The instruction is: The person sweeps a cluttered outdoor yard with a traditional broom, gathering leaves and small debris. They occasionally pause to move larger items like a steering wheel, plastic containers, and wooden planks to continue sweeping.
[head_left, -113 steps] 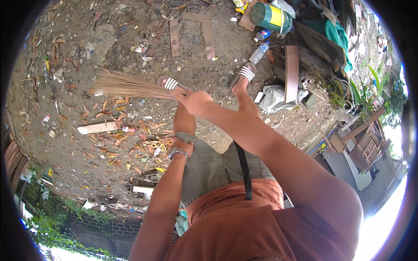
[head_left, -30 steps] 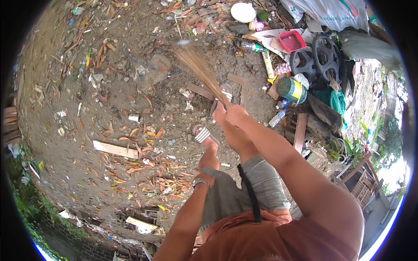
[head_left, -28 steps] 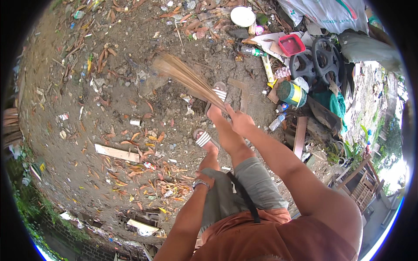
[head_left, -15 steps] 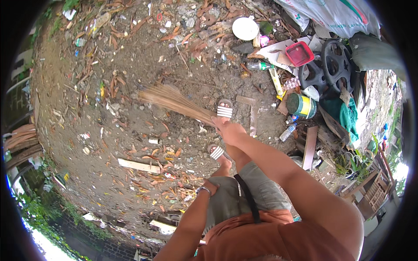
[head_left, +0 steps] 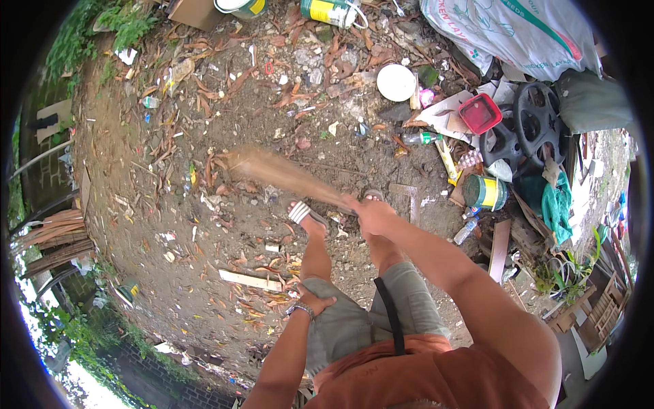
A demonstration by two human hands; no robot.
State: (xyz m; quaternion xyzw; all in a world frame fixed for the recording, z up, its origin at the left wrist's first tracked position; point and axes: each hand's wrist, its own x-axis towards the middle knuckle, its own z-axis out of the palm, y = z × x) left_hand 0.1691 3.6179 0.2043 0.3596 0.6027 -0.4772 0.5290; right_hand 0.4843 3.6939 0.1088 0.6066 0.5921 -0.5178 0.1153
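Observation:
My right hand (head_left: 371,215) is wrapped round the bound end of a stick broom (head_left: 293,181). The broom's thin brown bristles fan out to the left, low over the littered dirt, and are smeared by motion. On my left thigh rests my left hand (head_left: 315,300), its thumb apart from the other fingers and nothing in it. Dry leaves and small scraps lie around the bristles. Just below them is my left foot in a striped slide sandal (head_left: 300,213); the right sandal is partly hidden behind my right hand.
To the right are a red square tub (head_left: 479,113), a steering wheel (head_left: 541,123), a green bucket (head_left: 485,192) and a plastic bottle (head_left: 466,230). A white round lid (head_left: 396,83) lies ahead. Left of my legs is a flat wood strip (head_left: 250,280). A large sack (head_left: 504,34) sits at far right.
My left foot has stepped forward. The broom still points left in my right hand, its bristles now more blurred. The view has shifted, bringing buckets in at the far edge.

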